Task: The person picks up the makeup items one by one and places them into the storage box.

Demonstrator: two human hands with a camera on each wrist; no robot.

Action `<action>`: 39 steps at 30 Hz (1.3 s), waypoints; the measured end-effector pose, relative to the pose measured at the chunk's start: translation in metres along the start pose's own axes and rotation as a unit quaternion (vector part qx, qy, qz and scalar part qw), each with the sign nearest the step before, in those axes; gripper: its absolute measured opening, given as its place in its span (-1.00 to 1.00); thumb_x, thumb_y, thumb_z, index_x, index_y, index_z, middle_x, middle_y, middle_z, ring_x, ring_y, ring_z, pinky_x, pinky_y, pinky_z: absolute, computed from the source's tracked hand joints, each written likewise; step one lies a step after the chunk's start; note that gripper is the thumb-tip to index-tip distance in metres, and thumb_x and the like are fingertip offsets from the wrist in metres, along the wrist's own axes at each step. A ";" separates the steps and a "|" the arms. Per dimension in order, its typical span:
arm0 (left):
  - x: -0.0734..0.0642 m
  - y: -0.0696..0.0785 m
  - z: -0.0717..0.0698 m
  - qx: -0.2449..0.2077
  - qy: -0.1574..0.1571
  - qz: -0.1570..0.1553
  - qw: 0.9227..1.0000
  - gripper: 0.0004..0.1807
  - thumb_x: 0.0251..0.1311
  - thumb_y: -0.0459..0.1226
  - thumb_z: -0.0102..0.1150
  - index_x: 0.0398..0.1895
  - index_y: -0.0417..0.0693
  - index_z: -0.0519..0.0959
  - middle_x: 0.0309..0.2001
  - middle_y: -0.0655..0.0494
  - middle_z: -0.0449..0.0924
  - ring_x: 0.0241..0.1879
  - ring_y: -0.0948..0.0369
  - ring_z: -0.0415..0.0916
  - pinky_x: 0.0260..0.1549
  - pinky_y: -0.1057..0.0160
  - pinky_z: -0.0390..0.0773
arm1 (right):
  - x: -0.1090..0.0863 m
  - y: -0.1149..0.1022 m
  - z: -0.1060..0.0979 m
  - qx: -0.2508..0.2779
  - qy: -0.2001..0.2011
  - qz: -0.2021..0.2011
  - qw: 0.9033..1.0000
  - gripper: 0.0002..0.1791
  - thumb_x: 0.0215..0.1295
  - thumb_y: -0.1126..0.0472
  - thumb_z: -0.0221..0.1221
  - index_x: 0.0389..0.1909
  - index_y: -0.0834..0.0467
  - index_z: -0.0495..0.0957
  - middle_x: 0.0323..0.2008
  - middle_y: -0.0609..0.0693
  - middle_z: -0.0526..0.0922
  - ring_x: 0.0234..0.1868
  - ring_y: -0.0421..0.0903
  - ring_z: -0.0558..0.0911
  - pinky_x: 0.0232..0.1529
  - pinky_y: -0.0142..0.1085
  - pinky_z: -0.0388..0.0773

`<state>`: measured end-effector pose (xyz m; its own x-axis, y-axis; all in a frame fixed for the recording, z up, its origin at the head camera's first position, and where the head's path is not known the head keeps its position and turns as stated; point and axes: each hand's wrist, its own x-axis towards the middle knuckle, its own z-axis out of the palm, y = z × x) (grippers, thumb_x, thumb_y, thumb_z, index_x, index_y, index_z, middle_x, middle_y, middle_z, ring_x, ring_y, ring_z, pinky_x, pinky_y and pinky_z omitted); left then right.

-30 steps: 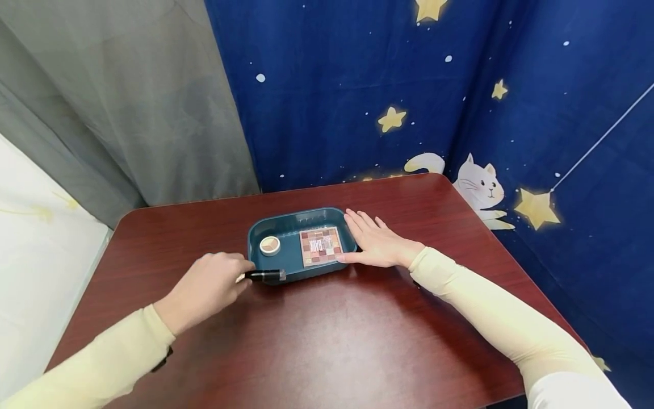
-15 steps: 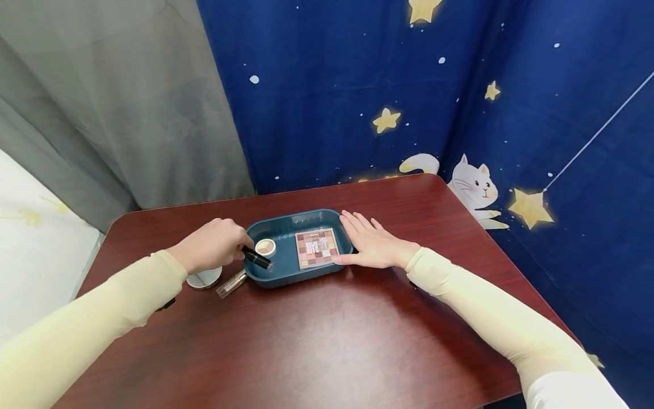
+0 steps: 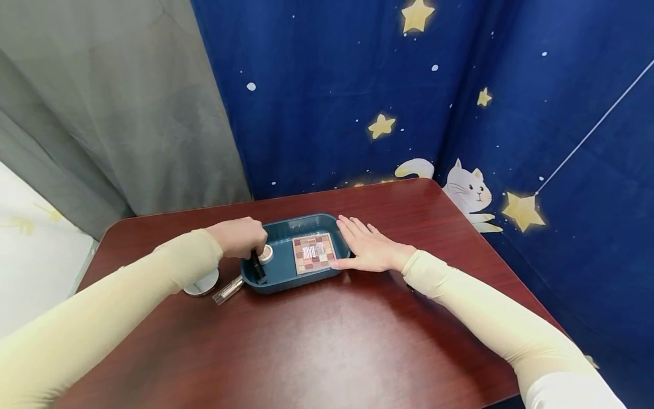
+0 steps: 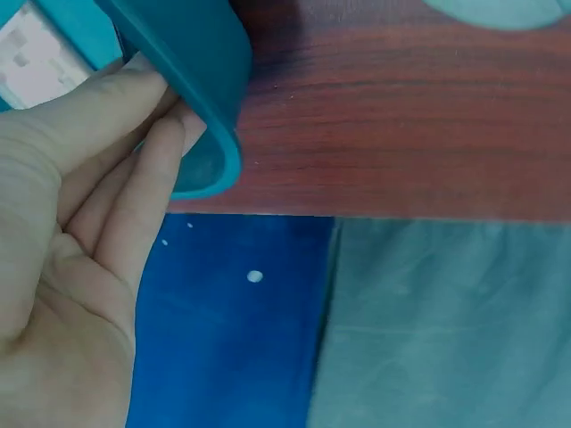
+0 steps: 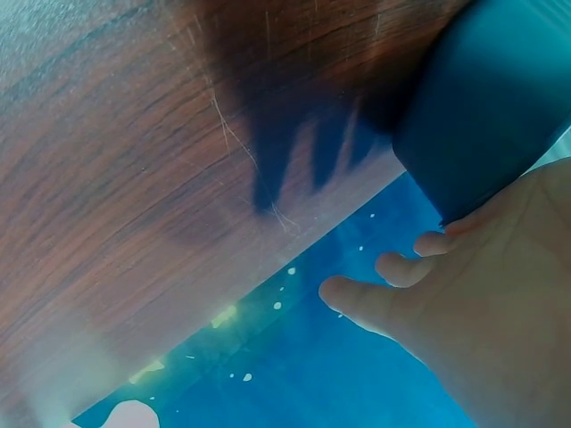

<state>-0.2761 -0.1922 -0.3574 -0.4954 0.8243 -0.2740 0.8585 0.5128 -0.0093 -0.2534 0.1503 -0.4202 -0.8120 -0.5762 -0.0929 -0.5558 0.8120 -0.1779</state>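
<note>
My left hand (image 3: 239, 237) reaches over the left end of a dark teal tray (image 3: 283, 268) and pinches a slim black cosmetic tube (image 3: 258, 269), pointing it down inside. In the left wrist view, the fingertips of the left hand (image 4: 98, 196) dip behind the tray wall (image 4: 210, 80), which hides the tube. Beside that hand, a small round tricolour makeup pan (image 3: 265, 254) lies in the tray, partly covered. A square eyeshadow palette (image 3: 313, 253) lies at the tray's right. My right hand (image 3: 370, 250) rests against the right end with fingers straight, its thumb over the palette's corner.
Left of the tray, a clear-ended cosmetic tube (image 3: 228, 290) lies on the brown table (image 3: 327, 341). A round silver-edged compact (image 3: 202, 284) sits farther left, partly under the left sleeve. Grey and blue curtains (image 3: 317, 102) hang behind the table.
My left hand has moved right and away from me, bringing the black tube from the tray's near edge down inside its left end. My right hand has stayed at the tray.
</note>
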 end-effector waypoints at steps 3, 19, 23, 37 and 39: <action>0.015 0.006 0.001 0.070 -0.046 0.016 0.996 -0.66 0.11 -0.53 0.34 -0.66 0.09 0.71 -0.66 0.28 0.51 -0.62 0.30 0.29 -0.53 0.31 0.47 | -0.001 0.001 0.002 0.005 0.002 0.006 1.000 0.25 0.18 -0.63 -0.06 0.64 0.06 -0.27 0.62 -0.04 -0.27 0.60 0.07 -0.19 0.46 0.19 -0.08; 0.030 0.033 0.025 0.338 -0.071 0.140 0.928 -0.83 0.31 -0.32 0.26 -0.31 0.14 0.79 -0.39 0.18 0.72 -0.43 0.25 0.63 -0.38 0.29 0.62 | -0.003 0.002 0.005 0.028 0.001 0.013 1.000 0.26 0.17 -0.63 -0.04 0.64 0.06 -0.27 0.63 -0.06 -0.28 0.60 0.03 -0.23 0.47 0.16 -0.09; 0.030 0.034 0.031 0.362 -0.067 0.142 0.919 -0.85 0.32 -0.27 0.28 -0.32 0.17 0.79 -0.41 0.19 0.72 -0.44 0.25 0.63 -0.36 0.27 0.63 | -0.003 0.001 0.007 0.031 0.001 0.018 0.999 0.27 0.16 -0.64 -0.04 0.64 0.04 -0.28 0.63 -0.08 -0.29 0.60 -0.01 -0.24 0.48 0.13 -0.10; 0.008 0.029 0.033 0.352 0.006 0.115 0.929 -0.86 0.19 -0.32 0.37 -0.36 0.18 0.78 -0.40 0.18 0.72 -0.41 0.24 0.61 -0.36 0.27 0.61 | 0.004 -0.001 0.002 0.007 -0.002 0.015 1.000 0.26 0.18 -0.63 -0.05 0.64 0.04 -0.29 0.62 -0.07 -0.31 0.60 0.02 -0.25 0.48 0.14 -0.09; 0.006 0.029 0.031 0.338 0.009 0.105 0.935 -0.87 0.16 -0.32 0.41 -0.34 0.17 0.78 -0.37 0.17 0.72 -0.41 0.23 0.61 -0.36 0.26 0.62 | 0.003 -0.001 0.004 0.009 -0.003 0.017 1.000 0.25 0.18 -0.63 -0.05 0.64 0.03 -0.30 0.62 -0.07 -0.31 0.60 0.01 -0.25 0.48 0.14 -0.08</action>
<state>-0.2504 -0.1796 -0.3892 -0.3038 0.8966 -0.3223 0.8214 0.0751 -0.5654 -0.2553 0.1475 -0.4239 -0.8289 -0.5495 -0.1048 -0.5252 0.8290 -0.1924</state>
